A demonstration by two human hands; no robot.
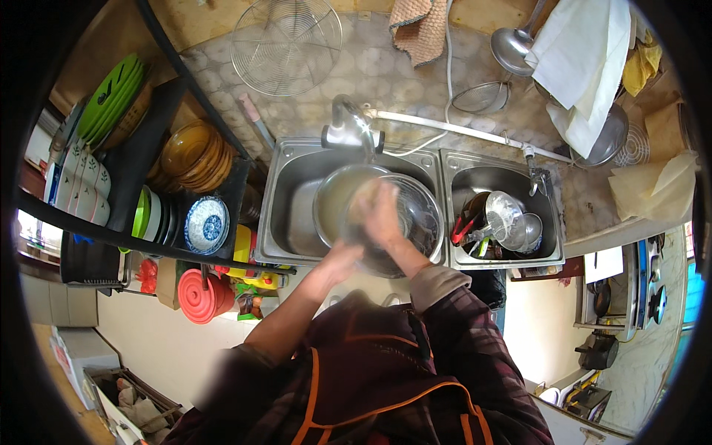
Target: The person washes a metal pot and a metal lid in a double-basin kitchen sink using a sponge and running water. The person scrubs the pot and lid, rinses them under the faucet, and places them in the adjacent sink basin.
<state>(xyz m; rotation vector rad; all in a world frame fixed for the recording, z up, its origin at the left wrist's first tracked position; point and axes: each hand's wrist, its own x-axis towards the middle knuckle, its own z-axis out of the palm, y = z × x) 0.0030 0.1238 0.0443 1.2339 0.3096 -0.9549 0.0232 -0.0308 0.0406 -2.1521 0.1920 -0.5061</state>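
Over the left basin of a steel double sink (289, 222), my left hand (342, 261) is at the near edge of a round, glassy bowl or lid (420, 208), blurred by motion. My right hand (381, 214) reaches over that round piece, its fingers near a blurred, light brown patch; whether that is a cloth or pad I cannot tell. Behind and to the left sits a metal basin of cloudy water (334, 203), partly covered by the round piece. The faucet (356, 125) hangs above its far rim. The grip of either hand is unclear through the blur.
Ladles, strainers and red-handled tongs (460, 231) fill the right sink. A black rack (161, 245) with green plates (111, 100), amber bowls (192, 153) and a blue-patterned bowl (207, 225) stands left. A red lidded bucket (203, 295) is below it. A wire strainer (286, 44) hangs on the wall.
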